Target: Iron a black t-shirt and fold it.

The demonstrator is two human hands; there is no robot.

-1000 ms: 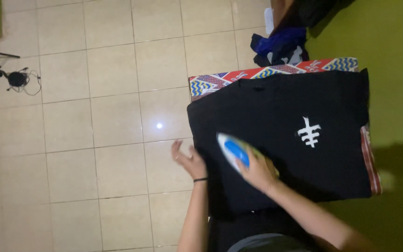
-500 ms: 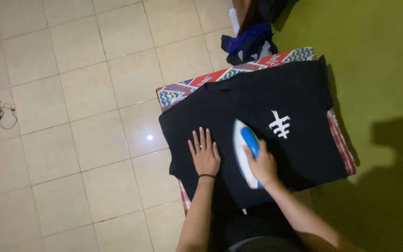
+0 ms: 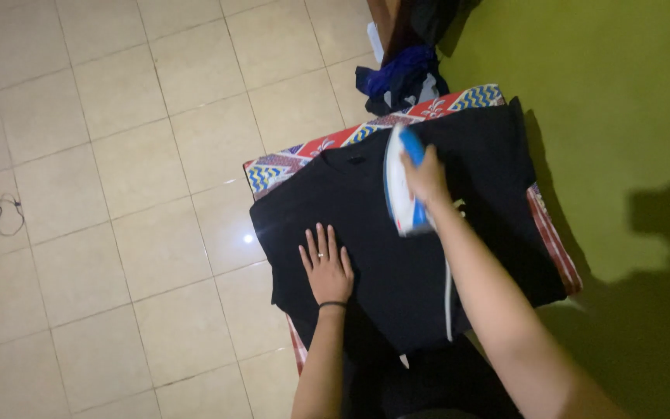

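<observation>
So the black shirt (image 3: 397, 233) is spread flat over a patterned cloth (image 3: 288, 163) on the floor, and everything lines up off that shirt. The right hand (image 3: 426, 180) is clenched around the handle of a blue and white iron (image 3: 402, 186), which sits on the upper part of the shirt, near the collar end. The iron's long axis runs roughly along the shirt from collar to hem, its nose toward the collar. The left hand (image 3: 326, 264) lies open, palm down, fingers spread, on the shirt's left side, lower than the iron and apart from it. A white cord (image 3: 449, 302) trails from the iron down along the right forearm. Whether the soleplate is fully flat on the fabric or tipped a bit, I can't quite tell, it's dim. A heap of dark and blue clothes (image 3: 401, 77) sits just past the collar end.
</observation>
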